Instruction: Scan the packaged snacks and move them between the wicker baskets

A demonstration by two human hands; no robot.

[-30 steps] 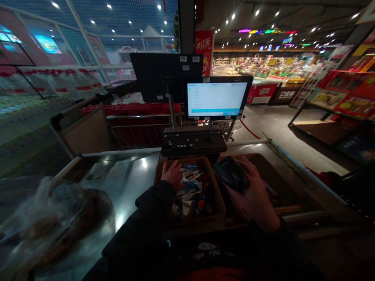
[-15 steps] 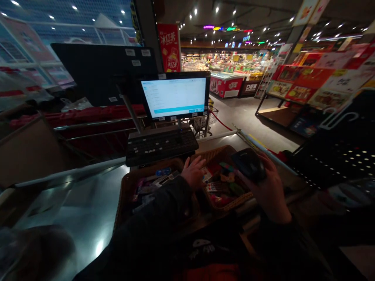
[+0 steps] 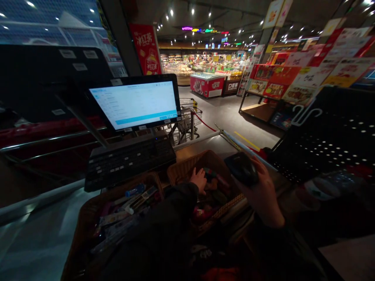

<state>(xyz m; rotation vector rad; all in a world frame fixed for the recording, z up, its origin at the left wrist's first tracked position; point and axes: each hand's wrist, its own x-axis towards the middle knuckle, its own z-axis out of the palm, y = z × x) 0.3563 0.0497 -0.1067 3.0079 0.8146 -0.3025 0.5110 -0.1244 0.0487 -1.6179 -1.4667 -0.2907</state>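
Note:
My right hand (image 3: 268, 195) is wrapped round a black handheld barcode scanner (image 3: 241, 168), raised above the right side of a wicker basket (image 3: 175, 169). Inside that basket, my left hand (image 3: 199, 180) reaches down with its fingers apart, over several small mixed packets (image 3: 202, 212) in dim light. Nothing shows in its grasp. A second wicker basket (image 3: 76, 228) stands to the left, holding pens or slim packages and a blue-capped item (image 3: 135, 190). My left sleeve crosses part of it.
Behind the baskets are a black keyboard (image 3: 131, 158) and a lit checkout screen (image 3: 136, 103). A larger dark monitor (image 3: 38, 86) shows its back at left. The metal counter (image 3: 35, 234) extends left. A dotted black panel with white hooks (image 3: 306, 115) stands right; shopping carts (image 3: 186, 121) are beyond.
The view has swung right and closer, so the screen and baskets sit further left. My left hand has moved from above the baskets' gap into the right basket. The scanner stays in my right hand.

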